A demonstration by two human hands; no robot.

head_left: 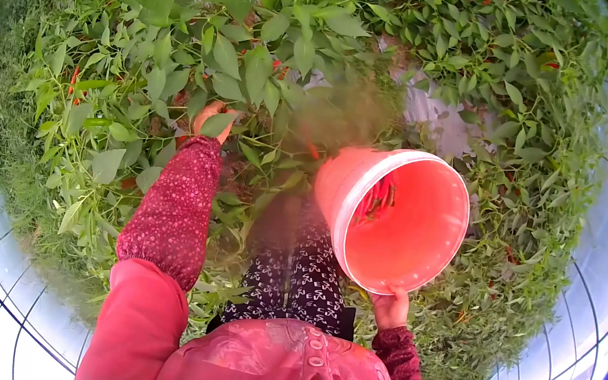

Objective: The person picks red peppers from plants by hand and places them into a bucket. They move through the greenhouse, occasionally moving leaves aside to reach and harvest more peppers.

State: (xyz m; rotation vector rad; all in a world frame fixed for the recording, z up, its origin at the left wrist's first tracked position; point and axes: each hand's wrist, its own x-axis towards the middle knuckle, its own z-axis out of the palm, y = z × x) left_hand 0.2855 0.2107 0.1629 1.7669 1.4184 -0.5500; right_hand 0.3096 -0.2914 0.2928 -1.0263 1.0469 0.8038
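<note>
Among the pepper plants (226, 55) on the left, my left hand (211, 119) reaches in with its fingers curled. A green leaf lies across it and hides part of the fingers, so what they grip does not show. My right hand (390, 309) grips the near rim of a pink-red bucket (405, 270), which tilts with its mouth facing me. Inside it, several red chili peppers (376, 199) rest against the left wall. More red chilies (74, 80) hang in the foliage left of my left hand.
Dense leafy rows stand ahead and on both sides. Pale ground sheeting (439, 116) shows between plants beyond the bucket. My legs (291, 281) are below, close to the bucket. A smear blurs the view's middle.
</note>
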